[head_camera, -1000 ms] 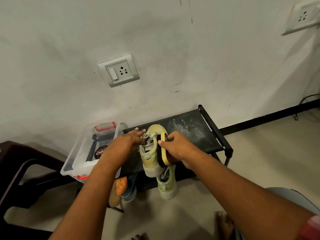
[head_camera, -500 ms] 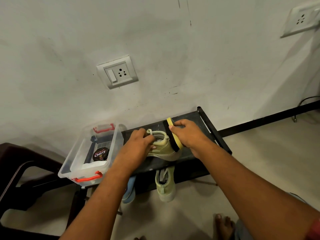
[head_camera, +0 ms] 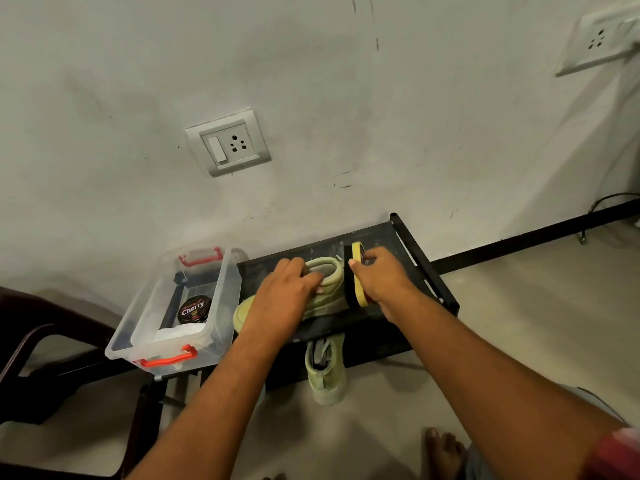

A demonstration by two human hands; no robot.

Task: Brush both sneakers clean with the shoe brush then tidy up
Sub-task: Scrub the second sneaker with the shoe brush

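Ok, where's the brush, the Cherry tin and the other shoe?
shoe brush (head_camera: 350, 285): head view, black bristles.
Cherry tin (head_camera: 194, 309): head view, its lid.
other sneaker (head_camera: 325, 379): head view, pale green upper.

One pale yellow-green sneaker (head_camera: 330, 293) lies across the black rack's top shelf (head_camera: 388, 237), with its toe to the left and its heel to the right. The left hand (head_camera: 284, 296) grips it over the ankle opening. The shoe brush (head_camera: 349, 285), black-bristled with a yellow back, stands on edge with its bristles against that sneaker's heel end, held in the right hand (head_camera: 381, 275). The second sneaker (head_camera: 325, 375), same colour, sits upright below the top shelf. Its heel sticks out toward the person and its front is hidden underneath.
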